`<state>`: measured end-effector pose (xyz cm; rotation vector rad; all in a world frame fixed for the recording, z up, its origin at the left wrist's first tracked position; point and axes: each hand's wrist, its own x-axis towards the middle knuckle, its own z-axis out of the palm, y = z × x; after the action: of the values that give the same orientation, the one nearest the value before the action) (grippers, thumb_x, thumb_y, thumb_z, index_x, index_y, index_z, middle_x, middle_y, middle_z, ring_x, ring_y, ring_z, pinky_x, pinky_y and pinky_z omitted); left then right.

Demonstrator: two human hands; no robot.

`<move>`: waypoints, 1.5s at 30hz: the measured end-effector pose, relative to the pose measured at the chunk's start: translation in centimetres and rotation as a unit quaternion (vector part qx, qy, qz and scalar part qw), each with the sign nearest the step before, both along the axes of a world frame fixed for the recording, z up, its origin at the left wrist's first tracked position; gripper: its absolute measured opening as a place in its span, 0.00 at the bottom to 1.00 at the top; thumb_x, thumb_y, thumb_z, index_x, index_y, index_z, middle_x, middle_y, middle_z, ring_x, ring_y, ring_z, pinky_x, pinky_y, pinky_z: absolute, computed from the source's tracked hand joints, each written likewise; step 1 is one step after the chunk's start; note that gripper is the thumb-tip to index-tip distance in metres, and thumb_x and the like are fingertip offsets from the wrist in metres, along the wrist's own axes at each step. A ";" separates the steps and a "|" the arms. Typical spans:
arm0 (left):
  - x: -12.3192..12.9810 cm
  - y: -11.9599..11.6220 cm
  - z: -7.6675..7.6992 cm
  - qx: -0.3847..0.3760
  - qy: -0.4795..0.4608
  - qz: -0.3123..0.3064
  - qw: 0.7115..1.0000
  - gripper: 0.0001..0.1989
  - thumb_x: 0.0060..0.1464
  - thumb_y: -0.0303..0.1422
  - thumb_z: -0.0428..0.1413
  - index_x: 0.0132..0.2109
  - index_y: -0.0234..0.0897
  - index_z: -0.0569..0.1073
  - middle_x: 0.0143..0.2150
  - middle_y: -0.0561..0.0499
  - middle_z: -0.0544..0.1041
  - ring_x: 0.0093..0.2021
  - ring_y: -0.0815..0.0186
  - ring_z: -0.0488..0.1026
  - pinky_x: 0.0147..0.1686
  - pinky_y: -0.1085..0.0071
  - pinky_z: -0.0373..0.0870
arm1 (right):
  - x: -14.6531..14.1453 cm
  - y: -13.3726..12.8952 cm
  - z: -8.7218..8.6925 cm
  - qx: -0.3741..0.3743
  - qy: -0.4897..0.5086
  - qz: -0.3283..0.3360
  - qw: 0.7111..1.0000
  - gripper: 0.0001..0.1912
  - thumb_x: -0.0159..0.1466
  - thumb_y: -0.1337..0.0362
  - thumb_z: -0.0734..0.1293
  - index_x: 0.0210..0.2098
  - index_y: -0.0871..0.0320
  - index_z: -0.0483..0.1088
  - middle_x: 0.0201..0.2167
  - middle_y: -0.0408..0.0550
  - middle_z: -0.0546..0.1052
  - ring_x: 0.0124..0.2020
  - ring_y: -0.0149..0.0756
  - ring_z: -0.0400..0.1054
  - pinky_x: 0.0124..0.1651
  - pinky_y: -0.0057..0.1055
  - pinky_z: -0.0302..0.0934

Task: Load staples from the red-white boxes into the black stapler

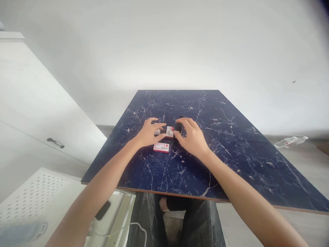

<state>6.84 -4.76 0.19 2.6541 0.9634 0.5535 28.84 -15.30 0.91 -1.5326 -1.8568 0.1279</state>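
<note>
The left hand (148,133) and right hand (192,138) closed narrowly on either side of a small red-and-white box (169,132), though any grip was unclear. It sat on the blue marble surface (231,164), just beyond a second red-and-white box (161,147).

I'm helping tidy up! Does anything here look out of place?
Yes: a clear plastic bottle lies on its side on the floor by the wall, right of the dark blue table. It looks dropped.

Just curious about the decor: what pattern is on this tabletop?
The tabletop is dark navy with white marble-like veins, clearest in the head view.
</note>
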 end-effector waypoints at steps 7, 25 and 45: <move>-0.7 -3.0 2.9 -0.007 0.120 -0.117 0.986 0.23 0.49 0.46 0.65 0.53 0.51 0.79 0.52 0.45 0.79 0.69 0.41 0.56 0.65 0.44 0.55 | 1.7 2.1 -2.4 -0.127 0.057 -0.043 0.989 0.41 0.66 0.52 0.65 0.73 0.56 0.50 0.65 0.62 0.68 0.62 0.57 0.68 0.62 0.54 0.63; 1.3 -0.2 0.8 0.012 0.061 -0.027 0.998 0.34 0.57 0.50 0.61 0.67 0.46 0.67 0.67 0.42 0.69 0.73 0.41 0.49 0.66 0.41 0.55 | 2.6 2.4 -2.2 -0.115 0.075 0.036 0.990 0.37 0.67 0.54 0.65 0.72 0.56 0.53 0.64 0.60 0.70 0.59 0.52 0.71 0.62 0.50 0.64; 5.1 2.6 2.6 -0.014 0.163 -0.029 0.986 0.51 0.45 0.50 0.65 0.73 0.44 0.57 0.57 0.39 0.76 0.55 0.44 0.74 0.51 0.54 0.70 | 3.4 2.9 -2.5 -0.092 0.085 0.077 0.989 0.37 0.67 0.54 0.67 0.71 0.58 0.55 0.62 0.62 0.72 0.57 0.49 0.73 0.62 0.47 0.64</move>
<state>11.92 -2.12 2.76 2.7890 0.9637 0.0912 32.25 -12.41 -1.58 -1.4473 -1.8659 0.4996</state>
